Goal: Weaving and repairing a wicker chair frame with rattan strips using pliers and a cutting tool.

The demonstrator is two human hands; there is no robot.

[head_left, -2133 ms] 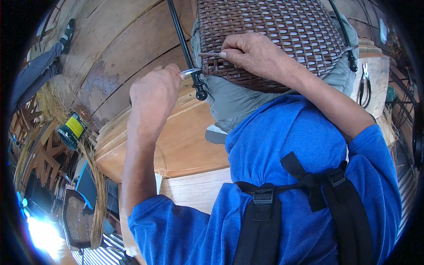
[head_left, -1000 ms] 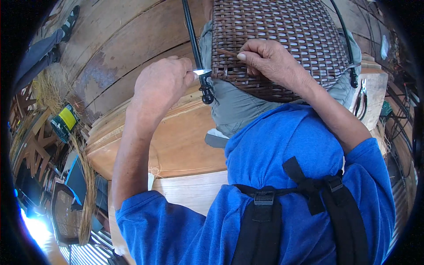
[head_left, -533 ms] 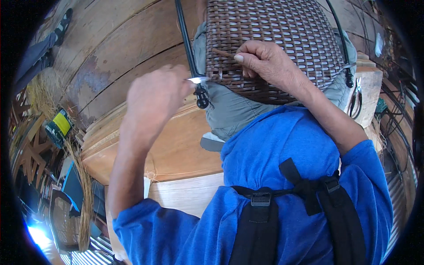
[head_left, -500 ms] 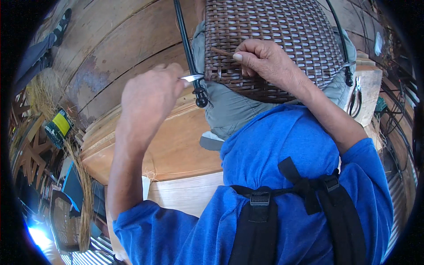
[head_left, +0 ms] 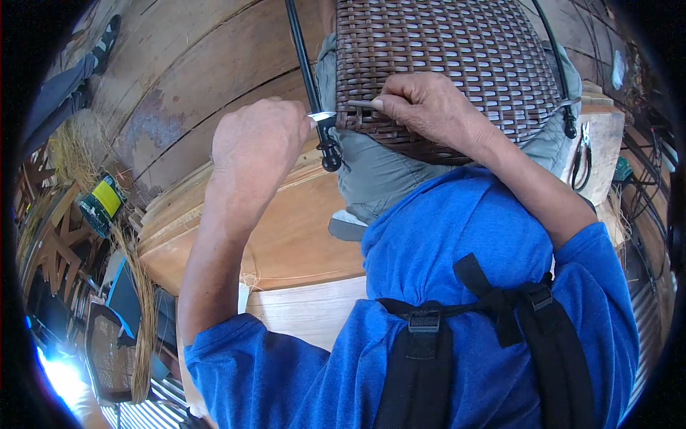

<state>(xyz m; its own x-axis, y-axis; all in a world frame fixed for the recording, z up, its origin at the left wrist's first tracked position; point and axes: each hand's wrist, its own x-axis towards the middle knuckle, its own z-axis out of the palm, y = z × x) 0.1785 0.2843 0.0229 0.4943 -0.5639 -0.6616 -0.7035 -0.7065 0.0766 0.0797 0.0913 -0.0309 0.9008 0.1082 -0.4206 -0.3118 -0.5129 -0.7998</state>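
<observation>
Far to the left of both grips, a trousered leg (head_left: 68,93) of another person is seen. Nearer, a green container (head_left: 103,201) with a yellow label is seen, and a bundle of straw-coloured fibres (head_left: 146,307) is hung below it. A wooden bench (head_left: 300,236) is spread beneath the left grip.

By the left hand (head_left: 261,139), clenched with its back turned up, a knife (head_left: 324,116) is held; its handle is hidden by the fist, and its bright blade is pointed right, across a dark rod (head_left: 303,57) with a rounded foot. Just right of the blade, apart from it, the free end of a thin strip (head_left: 363,104) is found. The strip is pinched between thumb and fingers of the right hand (head_left: 432,111). By that grip the lower part of a woven brown panel (head_left: 443,43) is covered. Well to the right, pliers (head_left: 585,146) with dark handles are laid on pale wood (head_left: 604,143).
</observation>
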